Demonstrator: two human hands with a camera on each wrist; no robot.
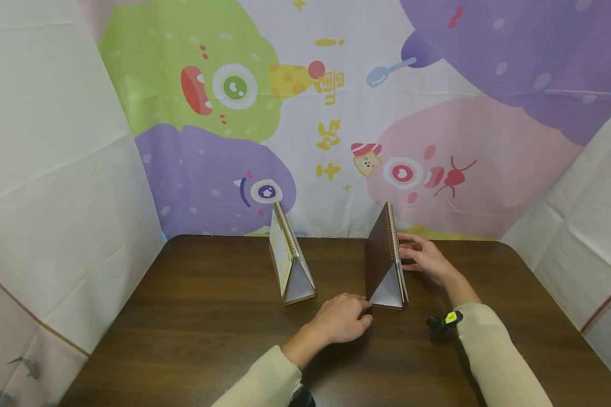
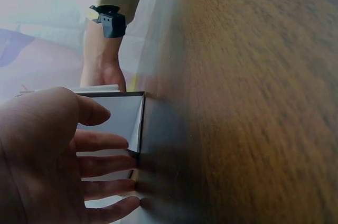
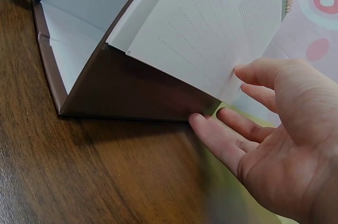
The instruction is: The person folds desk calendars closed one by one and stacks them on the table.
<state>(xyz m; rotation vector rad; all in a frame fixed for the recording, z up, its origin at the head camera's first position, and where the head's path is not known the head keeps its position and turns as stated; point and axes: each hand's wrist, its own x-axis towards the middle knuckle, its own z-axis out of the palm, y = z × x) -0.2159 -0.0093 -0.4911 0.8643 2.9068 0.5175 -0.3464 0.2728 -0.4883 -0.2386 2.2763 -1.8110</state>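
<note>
A brown-covered, spiral-bound desk calendar [image 1: 380, 263] stands like a tent on the table, its hollow end facing me. My left hand [image 1: 340, 318] is at its near left bottom corner, fingers extended and fingertips close to the base, as the left wrist view also shows. Along the calendar's right side is my right hand [image 1: 425, 260], its fingers loosely bent. In the right wrist view, the thumb and fingertips [image 3: 206, 129] meet the edges of the white lined pages [image 3: 206, 34] and the brown base. To the left stands a second, lighter desk calendar [image 1: 291, 254].
Both calendars stand on a dark wood-grain table [image 1: 209, 328]. Behind it hangs a cartoon-printed cloth [image 1: 331, 198], with white cloth [image 1: 46, 141] at the sides. A black wrist camera [image 1: 440, 323] sits below the right wrist.
</note>
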